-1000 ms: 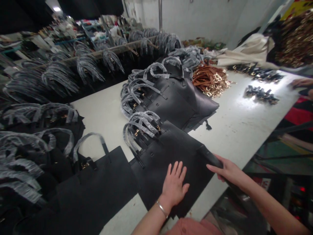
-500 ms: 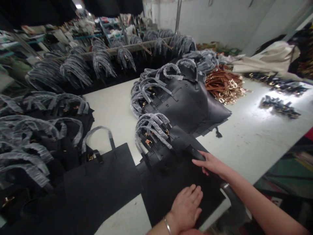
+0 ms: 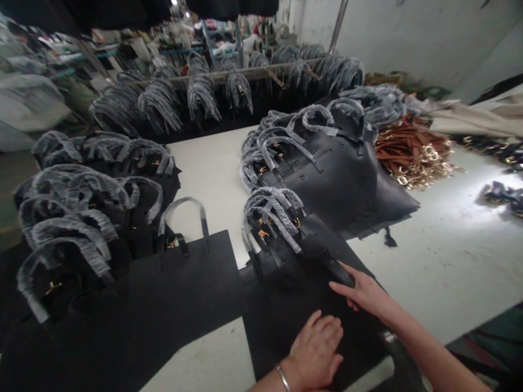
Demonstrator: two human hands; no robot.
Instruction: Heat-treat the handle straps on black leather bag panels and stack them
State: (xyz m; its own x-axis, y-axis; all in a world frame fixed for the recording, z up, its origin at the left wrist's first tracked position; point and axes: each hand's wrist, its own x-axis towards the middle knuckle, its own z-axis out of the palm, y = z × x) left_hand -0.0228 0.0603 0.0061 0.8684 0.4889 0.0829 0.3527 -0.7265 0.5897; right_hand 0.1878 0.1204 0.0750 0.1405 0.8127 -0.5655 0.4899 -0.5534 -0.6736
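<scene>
My left hand (image 3: pixel 316 348) lies palm down on a black tote bag (image 3: pixel 272 316), its fingers stretched out and nothing in it. Farther up the same bag, my right hand (image 3: pixel 363 291) is closed around a smooth, black elongated piece (image 3: pixel 339 270) whose exact kind I cannot make out. Plastic-wrapped handles (image 3: pixel 272 215) and gold-coloured clasps (image 3: pixel 263 234) stick out at the bag's far edge. To the left lies another black tote bag (image 3: pixel 192 288) with its wrapped handle standing up. A dark object with a shiny metal part (image 3: pixel 390 337) is partly hidden beneath my right forearm.
More black bags with wrapped handles are heaped at the left (image 3: pixel 81 190) and beyond my hands (image 3: pixel 327 179). Brown straps with gold hooks (image 3: pixel 412 152) lie on the pale table (image 3: pixel 425 261) at the right. Behind it, a rail (image 3: pixel 253 72) carries wrapped handles.
The view has turned left, so most things sit farther right. My right hand still grips the black piece, and my left hand still rests on the bag.
</scene>
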